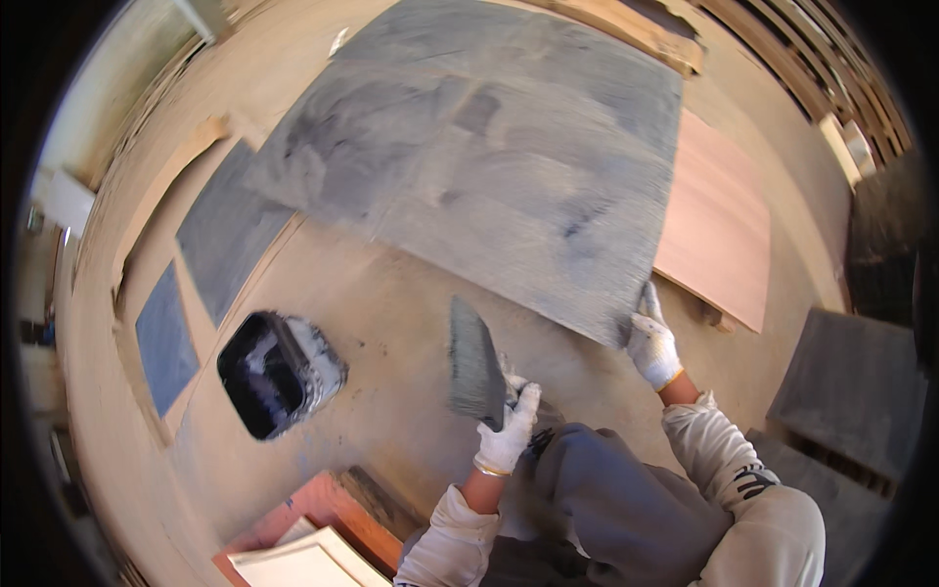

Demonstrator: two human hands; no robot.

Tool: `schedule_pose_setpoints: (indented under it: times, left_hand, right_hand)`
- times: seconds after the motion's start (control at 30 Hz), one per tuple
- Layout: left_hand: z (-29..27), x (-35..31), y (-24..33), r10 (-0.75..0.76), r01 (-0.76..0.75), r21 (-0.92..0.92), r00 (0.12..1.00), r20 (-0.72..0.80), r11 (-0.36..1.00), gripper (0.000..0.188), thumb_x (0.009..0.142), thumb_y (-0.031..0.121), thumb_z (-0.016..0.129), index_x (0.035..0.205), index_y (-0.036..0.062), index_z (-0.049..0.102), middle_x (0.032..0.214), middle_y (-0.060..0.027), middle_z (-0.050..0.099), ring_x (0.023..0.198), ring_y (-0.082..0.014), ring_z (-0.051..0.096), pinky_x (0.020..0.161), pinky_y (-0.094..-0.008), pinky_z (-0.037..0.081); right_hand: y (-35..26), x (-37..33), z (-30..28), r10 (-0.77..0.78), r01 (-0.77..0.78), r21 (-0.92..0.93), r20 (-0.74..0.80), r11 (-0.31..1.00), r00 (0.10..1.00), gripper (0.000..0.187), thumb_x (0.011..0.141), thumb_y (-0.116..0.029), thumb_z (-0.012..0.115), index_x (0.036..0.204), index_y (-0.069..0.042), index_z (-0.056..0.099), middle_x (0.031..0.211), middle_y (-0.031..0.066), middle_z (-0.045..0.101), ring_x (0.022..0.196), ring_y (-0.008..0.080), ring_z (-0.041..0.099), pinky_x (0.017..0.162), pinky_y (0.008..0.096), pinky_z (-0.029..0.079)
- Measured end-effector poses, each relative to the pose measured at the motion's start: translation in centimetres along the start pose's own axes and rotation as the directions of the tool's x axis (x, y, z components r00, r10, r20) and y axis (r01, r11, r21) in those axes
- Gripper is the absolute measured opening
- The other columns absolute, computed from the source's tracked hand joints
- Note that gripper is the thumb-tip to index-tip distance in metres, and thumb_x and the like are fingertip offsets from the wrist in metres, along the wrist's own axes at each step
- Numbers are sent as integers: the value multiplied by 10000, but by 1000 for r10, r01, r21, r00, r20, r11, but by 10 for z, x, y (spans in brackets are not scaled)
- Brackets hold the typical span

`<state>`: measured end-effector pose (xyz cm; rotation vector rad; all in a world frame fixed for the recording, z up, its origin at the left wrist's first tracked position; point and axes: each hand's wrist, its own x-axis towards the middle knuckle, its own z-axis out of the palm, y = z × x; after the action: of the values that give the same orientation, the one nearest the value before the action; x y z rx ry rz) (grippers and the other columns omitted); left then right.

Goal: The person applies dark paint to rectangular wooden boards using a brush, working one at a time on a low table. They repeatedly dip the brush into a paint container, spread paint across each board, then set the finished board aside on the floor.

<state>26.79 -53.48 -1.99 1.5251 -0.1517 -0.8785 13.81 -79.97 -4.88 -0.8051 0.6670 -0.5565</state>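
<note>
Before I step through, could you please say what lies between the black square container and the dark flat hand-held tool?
Only tan floor with dark specks, in the head view.

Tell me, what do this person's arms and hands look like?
The left hand and right hand wear white gloves with yellowish edging at the wrist. The left sleeve and right sleeve are pale and loosely bunched; the right one carries dark markings. No cables show on either arm.

Tan floor (pixel 391 293) with a squarish black bucket (pixel 323 364) and small blue-grey panel (pixel 166 338) on it
</note>
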Motion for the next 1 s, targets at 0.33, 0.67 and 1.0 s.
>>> schedule_pose_setpoints:
  times: [0.33, 0.67, 1.0]
  left_hand:
    - [-92, -85, 67, 117, 120, 522, 910, -399, 844, 256, 926, 243, 726, 998, 10, 647, 739, -177, 642, 674, -380, 608, 690, -412, 537]
    - [-142, -125, 42, 98, -178, -32, 674, -732, 983, 319, 1074, 299, 584, 1247, 31, 581, 1045, -191, 701, 961, -255, 700, 856, -409, 542]
    - [-197, -247, 41, 380, -5, 663, 822, -423, 749, 335, 980, 191, 658, 1300, 90, 652, 1145, -157, 731, 1041, -372, 701, 908, -445, 562]
  right_hand:
    - [-9, -13, 52, -452, 251, -765, -58, 593, 890, 511, 1001, 14, 538, 1512, 17, 527, 1305, 74, 656, 1131, 168, 616, 1029, 303, 476]
    - [87, -152, 321, 531, 554, -625, 773, 549, 347, 932, 889, 48, 657, 1681, -42, 174, 1555, 256, 520, 1405, 304, 572, 1121, 373, 470]
    - [112, -100, 418, 412, 440, -636, 759, 634, 504, 666, 833, 172, 533, 1491, 71, 509, 1447, 163, 616, 1364, 238, 593, 1091, 313, 476]
